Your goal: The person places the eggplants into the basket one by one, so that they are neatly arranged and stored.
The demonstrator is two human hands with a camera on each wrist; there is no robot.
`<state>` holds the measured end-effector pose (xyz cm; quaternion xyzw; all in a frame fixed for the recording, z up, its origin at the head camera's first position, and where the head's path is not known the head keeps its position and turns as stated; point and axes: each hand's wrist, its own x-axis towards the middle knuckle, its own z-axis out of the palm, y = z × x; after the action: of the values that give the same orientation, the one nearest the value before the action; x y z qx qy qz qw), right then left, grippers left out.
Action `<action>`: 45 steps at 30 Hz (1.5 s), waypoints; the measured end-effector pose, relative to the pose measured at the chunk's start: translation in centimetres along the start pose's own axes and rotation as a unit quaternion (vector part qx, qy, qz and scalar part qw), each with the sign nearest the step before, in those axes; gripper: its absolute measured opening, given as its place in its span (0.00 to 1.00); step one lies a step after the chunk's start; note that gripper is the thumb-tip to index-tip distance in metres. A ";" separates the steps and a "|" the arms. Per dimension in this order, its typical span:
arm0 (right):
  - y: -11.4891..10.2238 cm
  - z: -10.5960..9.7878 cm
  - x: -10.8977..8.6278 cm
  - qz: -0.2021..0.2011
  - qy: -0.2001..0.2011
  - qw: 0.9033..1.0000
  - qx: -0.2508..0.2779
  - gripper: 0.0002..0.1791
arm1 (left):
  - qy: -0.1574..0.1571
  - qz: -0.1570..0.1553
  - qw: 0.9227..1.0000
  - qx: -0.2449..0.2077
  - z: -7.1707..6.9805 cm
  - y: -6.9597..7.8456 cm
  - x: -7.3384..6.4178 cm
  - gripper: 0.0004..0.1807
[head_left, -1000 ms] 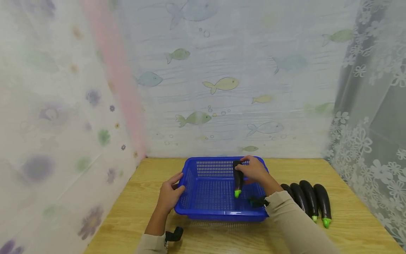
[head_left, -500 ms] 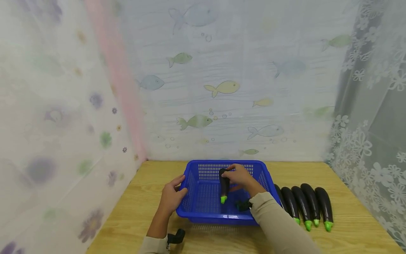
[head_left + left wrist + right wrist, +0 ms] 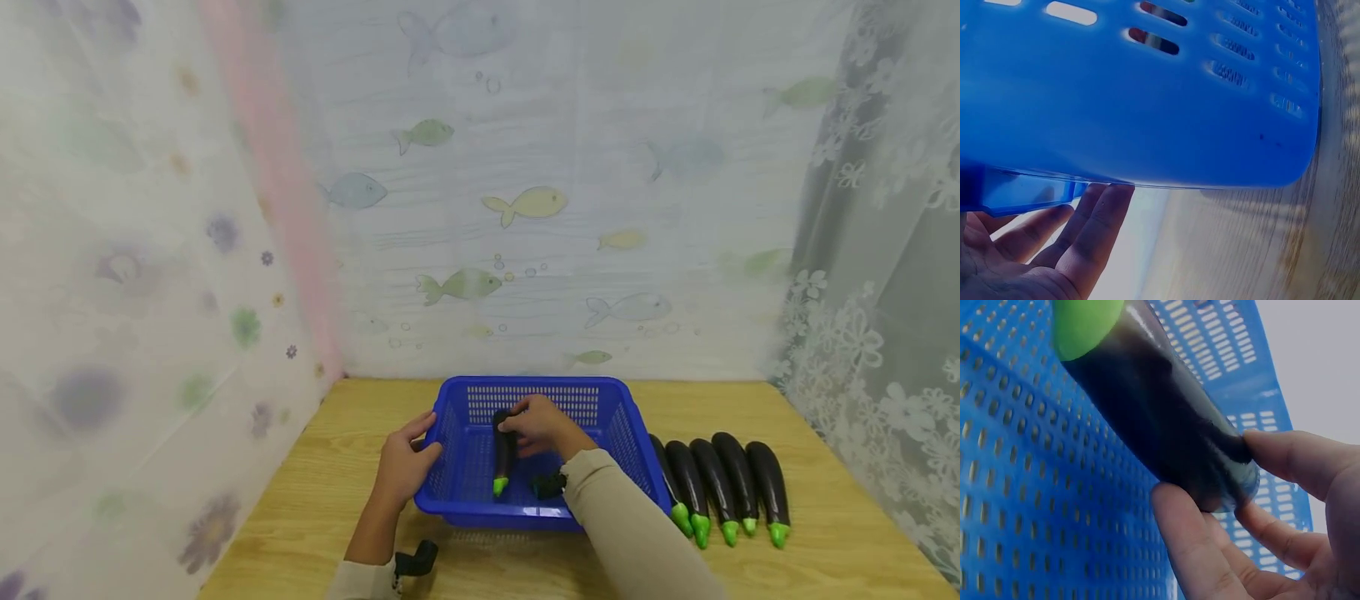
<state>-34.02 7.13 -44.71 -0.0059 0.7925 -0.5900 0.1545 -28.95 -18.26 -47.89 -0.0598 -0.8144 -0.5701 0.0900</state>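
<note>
A blue plastic basket (image 3: 525, 521) with slotted walls stands on the table. At its left rim, my left hand (image 3: 402, 467) holds the edge, thumb at the top; in the left wrist view its fingers (image 3: 1094, 240) reach under the rim to the outer wall. Inside the basket, my right hand (image 3: 542, 427) pinches a dark eggplant (image 3: 504, 458) near its rounded end. The green stem end points toward me. The right wrist view shows the eggplant (image 3: 1160, 406) tilted between thumb and fingers, with the perforated basket wall (image 3: 1041, 456) behind.
Several more eggplants (image 3: 722, 492) lie side by side on the wooden table (image 3: 300, 500), just right of the basket. A fish-patterned curtain (image 3: 525, 275) hangs behind the table. Flowered sheets stand at the left (image 3: 150, 333) and right.
My right hand has carried the eggplant leftward and lower inside the basket. The eggplants at the right are less covered by my right arm. My left hand stays at the rim.
</note>
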 end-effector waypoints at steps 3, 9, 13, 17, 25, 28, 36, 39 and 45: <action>-0.1 0.5 0.3 -0.006 0.001 1.000 -0.007 0.29 | 0.003 0.000 1.000 -0.005 0.1 0.1 0.0 0.31; -0.1 1.5 0.7 0.005 0.010 1.000 -0.008 0.28 | 0.008 0.001 1.000 -0.009 0.3 0.0 -0.1 0.30; -0.2 2.1 0.7 0.009 0.006 1.000 -0.008 0.21 | 0.010 -0.001 1.000 0.001 0.3 0.0 -0.2 0.30; -0.2 2.8 0.9 0.015 0.001 1.000 -0.002 0.17 | 0.011 -0.004 1.000 0.010 0.4 0.1 -0.4 0.30; -0.8 4.3 1.2 0.026 -0.007 1.000 0.011 0.27 | 0.007 -0.014 1.000 0.016 0.3 0.4 -0.6 0.30; -1.0 4.6 1.6 0.031 -0.006 1.000 0.000 0.26 | 0.007 -0.017 1.000 0.013 0.3 0.7 -0.6 0.30; -1.0 5.2 2.7 0.053 -0.004 0.998 -0.019 0.21 | 0.000 -0.017 1.000 0.011 0.2 0.9 -0.3 0.30; -1.0 5.4 2.7 0.058 -0.012 0.998 -0.026 0.19 | -0.001 -0.016 1.000 0.009 0.2 0.8 -0.3 0.30; -1.2 5.5 1.9 0.045 -0.028 0.998 -0.028 0.21 | 0.006 -0.020 1.000 0.011 0.2 0.3 -0.3 0.31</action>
<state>-34.69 1.29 -45.50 0.0093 0.8034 -0.5596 0.2032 -28.62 -17.99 -47.74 -0.0394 -0.8208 -0.5635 0.0846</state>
